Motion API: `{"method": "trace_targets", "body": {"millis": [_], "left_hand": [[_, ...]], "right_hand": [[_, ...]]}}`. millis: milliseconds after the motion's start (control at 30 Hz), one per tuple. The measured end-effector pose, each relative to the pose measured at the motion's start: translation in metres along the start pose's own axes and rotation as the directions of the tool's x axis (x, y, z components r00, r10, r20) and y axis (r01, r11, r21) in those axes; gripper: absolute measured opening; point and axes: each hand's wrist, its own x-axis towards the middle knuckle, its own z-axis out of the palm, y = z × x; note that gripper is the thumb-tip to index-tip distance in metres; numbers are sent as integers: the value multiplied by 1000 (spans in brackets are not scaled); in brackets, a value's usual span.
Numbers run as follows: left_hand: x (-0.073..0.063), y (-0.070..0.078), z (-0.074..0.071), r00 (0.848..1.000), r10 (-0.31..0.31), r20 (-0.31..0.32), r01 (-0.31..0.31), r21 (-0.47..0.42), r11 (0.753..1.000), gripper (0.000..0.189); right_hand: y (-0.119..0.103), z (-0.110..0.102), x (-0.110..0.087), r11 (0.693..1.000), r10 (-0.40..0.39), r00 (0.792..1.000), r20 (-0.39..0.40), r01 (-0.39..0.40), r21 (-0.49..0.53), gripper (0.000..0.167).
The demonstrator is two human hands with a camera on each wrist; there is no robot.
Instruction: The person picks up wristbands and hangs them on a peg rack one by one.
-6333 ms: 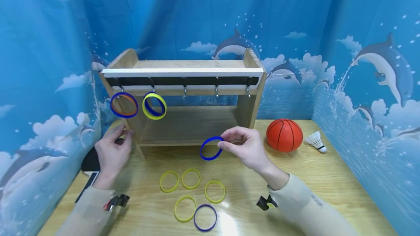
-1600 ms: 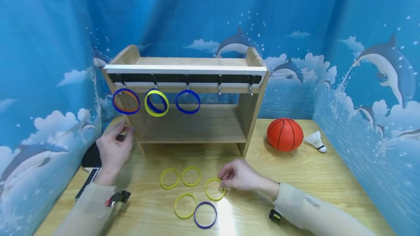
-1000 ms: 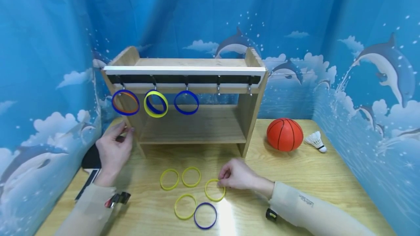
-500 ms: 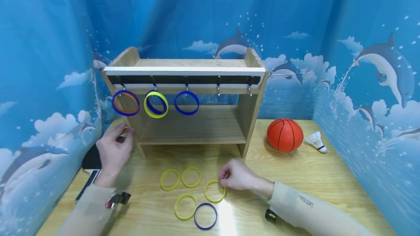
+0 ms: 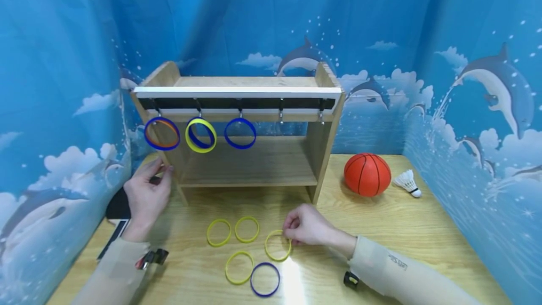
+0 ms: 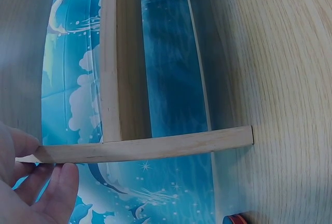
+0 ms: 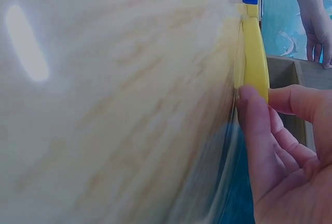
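Observation:
My left hand (image 5: 148, 196) grips the left upright of a wooden shelf (image 5: 250, 184); in the left wrist view, thumb and fingers close around the upright's edge (image 6: 155, 149). On the table my right hand (image 5: 309, 227) pinches the right side of a yellow wristband (image 5: 277, 260) between thumb and fingertips. The right wrist view shows that yellow band (image 7: 255, 53) from close up, at the tabletop. Under the shelf's top, a blue wristband (image 5: 240, 147) hangs on the middle hook. Blue-and-orange bands (image 5: 162, 148) and a yellow band (image 5: 201, 150) with a blue one hang left of it.
Two hooks (image 5: 281, 116) on the right carry nothing. Several yellow wristbands (image 5: 219, 244) and a purple-blue one (image 5: 265, 295) lie in front of the shelf. A small red basketball (image 5: 367, 174) and a shuttlecock (image 5: 408, 182) sit at right; a black-and-white object (image 5: 117, 204) is behind my left wrist.
The blue wristband formerly in my right hand now hangs on the middle hook. My right hand has come down to the table and taken hold of a yellow wristband. The left hand stays put.

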Motion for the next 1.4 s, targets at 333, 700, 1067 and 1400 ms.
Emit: {"method": "trace_targets", "body": {"millis": [333, 700, 1067, 1400], "left_hand": [[0, 0, 0, 1000, 5, 3, -5, 3, 1000, 35], [0, -2, 1, 1000, 7, 2, -7, -1, 1000, 34], [0, 0, -1, 1000, 8, 7, -8, 13, 1000, 35], [0, -2, 0, 1000, 20, -4, -20, 3, 1000, 36]], "right_hand": [[-4, -2, -5, 996, 14, 1000, -8, -13, 83, 7], [-8, -7, -7, 998, -15, 1000, -5, 15, 65, 8], [-13, -12, -9, 997, -62, 997, -41, 64, 48, 8], [-25, -21, -12, 992, -98, 992, -76, 103, 78, 8]]}}
